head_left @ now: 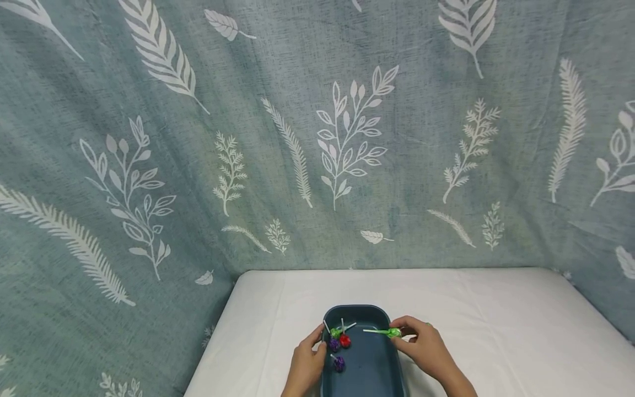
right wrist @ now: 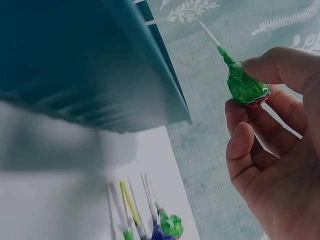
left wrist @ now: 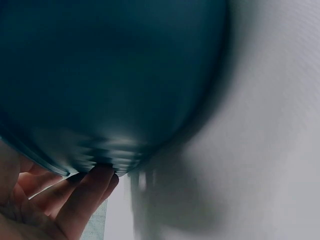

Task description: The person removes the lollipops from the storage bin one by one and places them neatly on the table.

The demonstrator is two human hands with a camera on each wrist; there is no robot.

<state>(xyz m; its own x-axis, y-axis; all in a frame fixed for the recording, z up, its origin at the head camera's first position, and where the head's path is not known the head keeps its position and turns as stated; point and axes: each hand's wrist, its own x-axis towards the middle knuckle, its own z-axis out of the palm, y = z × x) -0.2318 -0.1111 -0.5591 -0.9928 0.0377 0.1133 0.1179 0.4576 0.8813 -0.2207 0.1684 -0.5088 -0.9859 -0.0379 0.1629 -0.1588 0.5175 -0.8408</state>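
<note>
A dark blue tray [head_left: 367,375] holds several wrapped lollipops in its left part: a green lollipop [head_left: 335,333], a red lollipop [head_left: 345,341] and two purple ones, the nearer purple lollipop [head_left: 339,364] lying apart. My left hand [head_left: 306,361] grips the tray's left side; in the left wrist view its fingers [left wrist: 92,192] bend against the tray's outer wall [left wrist: 110,100]. Over the right rim, my right hand [head_left: 421,344] pinches another green lollipop [right wrist: 245,85] between thumb and fingers, its white stick pointing left across the tray.
A white cloth [head_left: 496,331] covers the table. In the right wrist view several more lollipops [right wrist: 171,226] lie on the white surface beside the tray. A grey-green leaf-patterned curtain [head_left: 297,165] hangs behind and along the sides.
</note>
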